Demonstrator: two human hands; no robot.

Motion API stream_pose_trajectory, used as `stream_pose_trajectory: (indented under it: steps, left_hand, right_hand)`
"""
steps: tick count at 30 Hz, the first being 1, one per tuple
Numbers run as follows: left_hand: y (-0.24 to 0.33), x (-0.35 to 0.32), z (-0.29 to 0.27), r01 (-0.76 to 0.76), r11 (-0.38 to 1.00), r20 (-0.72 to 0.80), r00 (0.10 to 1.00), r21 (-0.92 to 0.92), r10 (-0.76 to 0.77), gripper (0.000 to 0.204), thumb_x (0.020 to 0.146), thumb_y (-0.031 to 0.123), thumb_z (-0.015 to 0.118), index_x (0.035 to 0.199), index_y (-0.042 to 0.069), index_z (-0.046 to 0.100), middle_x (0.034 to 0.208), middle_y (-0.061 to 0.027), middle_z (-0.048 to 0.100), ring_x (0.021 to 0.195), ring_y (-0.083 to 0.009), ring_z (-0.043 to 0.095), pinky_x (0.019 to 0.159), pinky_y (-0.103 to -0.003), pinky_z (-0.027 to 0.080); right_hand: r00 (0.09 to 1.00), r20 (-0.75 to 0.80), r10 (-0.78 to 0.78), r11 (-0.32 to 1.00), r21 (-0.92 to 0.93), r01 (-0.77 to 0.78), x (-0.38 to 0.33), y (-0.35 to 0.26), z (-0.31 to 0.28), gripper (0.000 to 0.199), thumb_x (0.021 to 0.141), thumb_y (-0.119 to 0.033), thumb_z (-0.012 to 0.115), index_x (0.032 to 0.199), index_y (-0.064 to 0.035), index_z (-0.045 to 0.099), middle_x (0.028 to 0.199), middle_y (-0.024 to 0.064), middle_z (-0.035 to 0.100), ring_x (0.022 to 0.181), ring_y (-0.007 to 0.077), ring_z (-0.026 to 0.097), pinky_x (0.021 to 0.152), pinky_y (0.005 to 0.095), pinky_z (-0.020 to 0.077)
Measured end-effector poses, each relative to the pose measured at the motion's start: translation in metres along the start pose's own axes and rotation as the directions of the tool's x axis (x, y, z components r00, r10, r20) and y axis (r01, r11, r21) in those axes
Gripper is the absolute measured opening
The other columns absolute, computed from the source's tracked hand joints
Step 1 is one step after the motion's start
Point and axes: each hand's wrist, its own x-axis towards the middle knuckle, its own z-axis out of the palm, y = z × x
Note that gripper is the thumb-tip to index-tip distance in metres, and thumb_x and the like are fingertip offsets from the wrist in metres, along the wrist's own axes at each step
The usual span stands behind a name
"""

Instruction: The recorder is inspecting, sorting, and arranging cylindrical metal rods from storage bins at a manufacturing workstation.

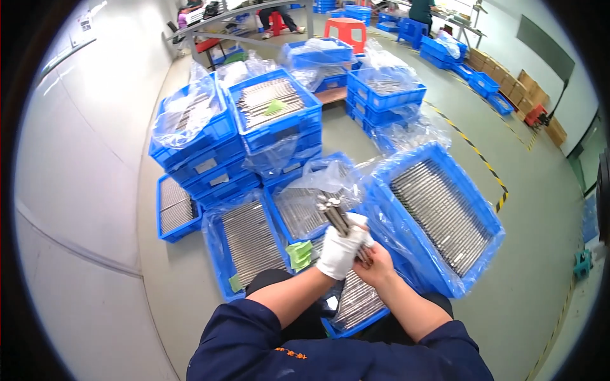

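Rods (337, 216) stand bundled in your gloved left hand (340, 251), its grip wrapped tight round them above the blue crate (356, 311) at your knees. Your bare right hand (376, 265) pinches the bundle's lower end. Another rod-filled crate (438, 216), lined with clear plastic, sits just right on the floor.

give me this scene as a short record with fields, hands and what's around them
left hand: white glove, gripping a bundle of metal rods, ends pointing up and away
right hand: bare, at the lower end of the same bundle
below hands: blue tray of rods at the knees
right of hands: large blue tray, plastic-lined, rows of rods
left of hands: floor tray of rods, stacked blue crates behind
background: red stool, cardboard boxes
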Motion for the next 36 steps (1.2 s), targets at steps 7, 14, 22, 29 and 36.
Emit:
stream_pose_trajectory:
  steps: [7, 14, 22, 29, 36]
  left_hand:
    - [-0.017, -0.003, -0.005, 0.056, 0.988, 0.073, 0.995, 0.141, -0.067, 0.012, 0.074, 0.008, 0.058, 0.083, 0.004, 0.052, 0.071, -0.0021, 0.053, 0.068, -0.0084, 0.051, 0.063, -0.024, 0.042]
    - [0.041, 0.005, -0.012, -0.179, 0.94, 0.119, 0.982, 0.291, 0.15, 0.012, 0.075, 0.012, 0.058, 0.082, 0.006, 0.051, 0.071, 0.0011, 0.051, 0.067, -0.0061, 0.047, 0.062, -0.022, 0.04]
    - [0.097, -0.006, -0.19, -0.063, 0.571, -0.296, 0.806, 0.819, 0.513, 0.016, 0.079, 0.021, 0.056, 0.082, 0.005, 0.055, 0.065, -0.0044, 0.055, 0.056, -0.0098, 0.05, 0.051, -0.024, 0.041]
    - [0.049, -0.07, -0.348, 0.618, -0.248, -0.609, 0.784, 0.746, 0.121, 0.019, 0.077, 0.022, 0.044, 0.089, 0.012, 0.055, 0.085, -0.0146, 0.059, 0.081, -0.0316, 0.056, 0.072, -0.04, 0.043]
    - [-0.01, -0.058, -0.393, 0.356, -0.485, -0.43, 0.902, 0.799, -0.047, 0.02, 0.073, 0.01, 0.046, 0.09, 0.01, 0.056, 0.078, -0.0141, 0.06, 0.075, -0.0298, 0.058, 0.067, -0.041, 0.044]
  right_hand:
    - [0.896, 0.445, -0.004, 0.991, 0.121, -0.055, 0.001, 0.001, 0.016, 0.039, 0.085, -0.028, 0.038, 0.112, -0.0012, 0.043, 0.109, 0.0129, 0.05, 0.1, 0.024, 0.049, 0.09, 0.0371, 0.0366]
    - [0.969, 0.012, -0.247, 0.803, -0.557, 0.211, 0.012, -0.006, 0.014, 0.022, 0.087, -0.026, 0.04, 0.099, -0.0083, 0.047, 0.089, 0.0053, 0.053, 0.085, 0.0169, 0.053, 0.074, 0.0316, 0.0445]
    - [0.706, 0.248, -0.664, 0.207, -0.846, 0.491, -0.024, -0.038, 0.047, 0.018, 0.087, -0.017, 0.041, 0.085, -0.0017, 0.05, 0.062, 0.001, 0.043, 0.058, 0.0097, 0.044, 0.059, 0.0232, 0.0393]
    - [0.424, 0.358, -0.832, -0.217, -0.913, 0.347, -0.033, -0.086, 0.041, 0.021, 0.087, -0.017, 0.04, 0.091, -0.0005, 0.052, 0.062, -0.001, 0.041, 0.061, 0.0071, 0.04, 0.061, 0.0205, 0.0352]
    - [0.361, 0.379, -0.852, -0.347, -0.925, 0.153, -0.017, -0.09, 0.024, 0.022, 0.086, -0.018, 0.041, 0.092, 0.0002, 0.052, 0.061, -0.0018, 0.04, 0.059, 0.0067, 0.038, 0.057, 0.0199, 0.034]
